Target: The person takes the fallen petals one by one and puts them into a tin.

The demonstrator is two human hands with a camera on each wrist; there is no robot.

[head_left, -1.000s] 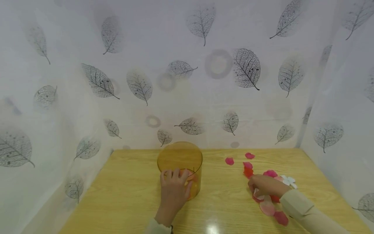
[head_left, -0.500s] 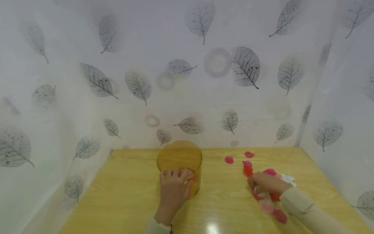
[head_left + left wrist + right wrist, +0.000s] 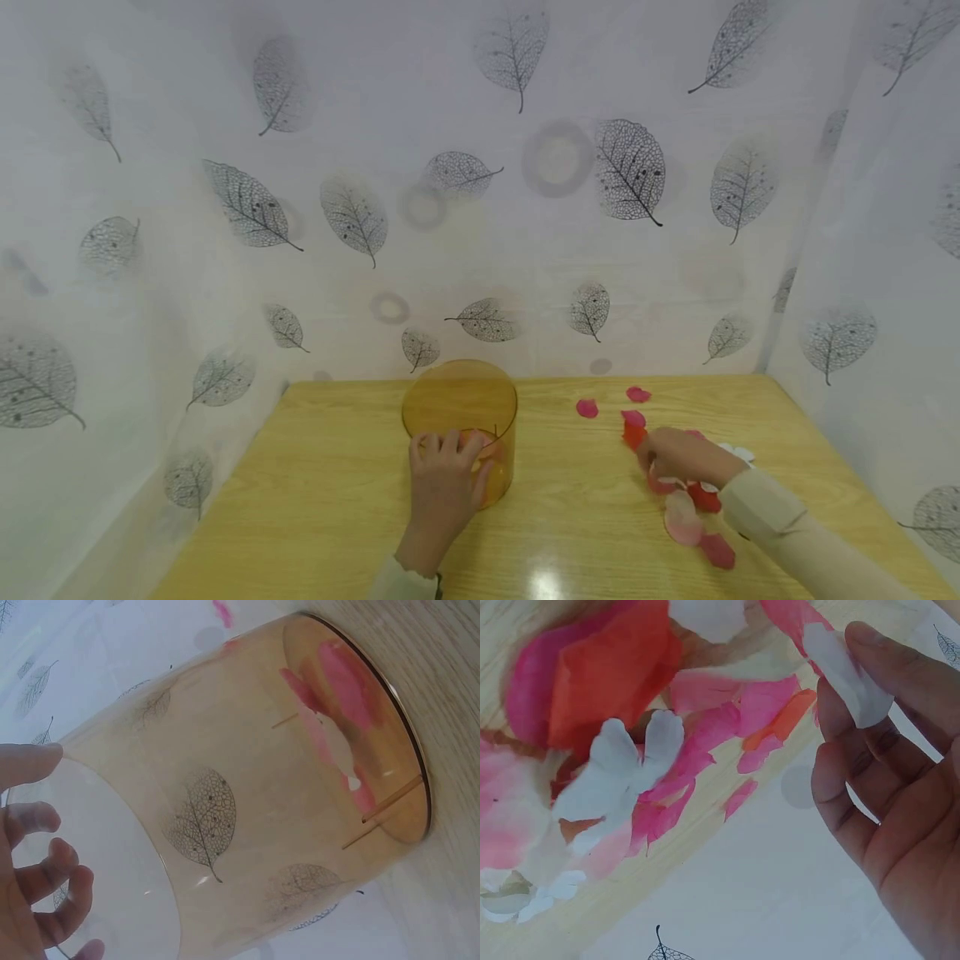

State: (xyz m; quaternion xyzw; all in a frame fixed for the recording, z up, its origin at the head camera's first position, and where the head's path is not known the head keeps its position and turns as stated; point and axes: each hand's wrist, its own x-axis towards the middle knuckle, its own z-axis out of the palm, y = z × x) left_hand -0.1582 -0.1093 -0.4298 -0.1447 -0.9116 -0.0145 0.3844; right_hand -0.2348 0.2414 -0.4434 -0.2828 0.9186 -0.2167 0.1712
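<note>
In the head view, an amber see-through cylinder vase (image 3: 459, 396) stands on the table, left of its middle. My left hand (image 3: 442, 492) grips its near rim, fingers hooked over the edge. Pink and white petals (image 3: 349, 686) lie at its bottom in the left wrist view, beside a few thin sticks. Over the petal pile (image 3: 682, 521) at the right, my right hand (image 3: 693, 458) pinches a whitish petal (image 3: 847, 679) between thumb and fingers. A pink petal (image 3: 791, 626) overlaps it in the right wrist view. The hand hides part of the pile.
Two loose pink petals (image 3: 587, 408) lie farther back on the wood-grain table (image 3: 330, 492). A white petal flower (image 3: 607, 787) sits among red and pink petals in the right wrist view. Leaf-printed white sheets (image 3: 480, 242) hang behind and at both sides.
My right hand has shifted slightly up and right over the pile, uncovering more of the red petals beneath. The left hand stays at the vase rim.
</note>
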